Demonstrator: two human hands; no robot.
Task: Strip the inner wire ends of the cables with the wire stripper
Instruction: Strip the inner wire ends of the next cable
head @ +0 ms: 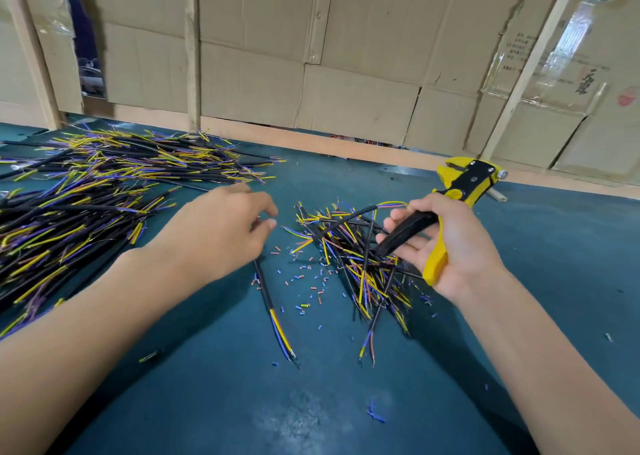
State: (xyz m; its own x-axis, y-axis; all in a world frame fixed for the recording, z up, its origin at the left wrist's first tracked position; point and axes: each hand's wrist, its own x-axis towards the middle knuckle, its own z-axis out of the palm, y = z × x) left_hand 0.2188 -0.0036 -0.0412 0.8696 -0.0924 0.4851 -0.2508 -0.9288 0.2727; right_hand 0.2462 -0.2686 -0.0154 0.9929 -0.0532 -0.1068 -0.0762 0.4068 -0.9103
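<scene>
- The wire stripper [460, 205] is held in the right hand [446, 247], on the right side of the scene. Its yellow-and-black head is pointed up and away toward the far wall, well off the tabletop [207, 385].
- Right grip: the yellow handle is pressed into the palm, while the fingers are only loosely curled round the black handle, so the two handles are splayed apart.
- One cable [349, 217] is seen arching up out of the small pile [360, 257], its yellow and blue inner ends reaching the right hand's fingertips. Whether it's actually pinched there can't be told.
- The small pile is spread on the tabletop between the two hands, just left of the right hand, a messy fan of black jackets with coloured wires sticking out.
- The left hand [221, 233] is hovered palm-down left of that pile, fingers loosely curled, nothing visibly gripped.
- A single cable [273, 312] is laid on the tabletop from under the left hand toward the near side, with yellow and blue wires and bare tips at its near end.
- Tiny insulation bits [308, 281] are scattered around it.
- A much bigger heap of cables [86, 205] is piled on the far left.
- Cardboard panels [346, 56] are stood up along the far edge.
</scene>
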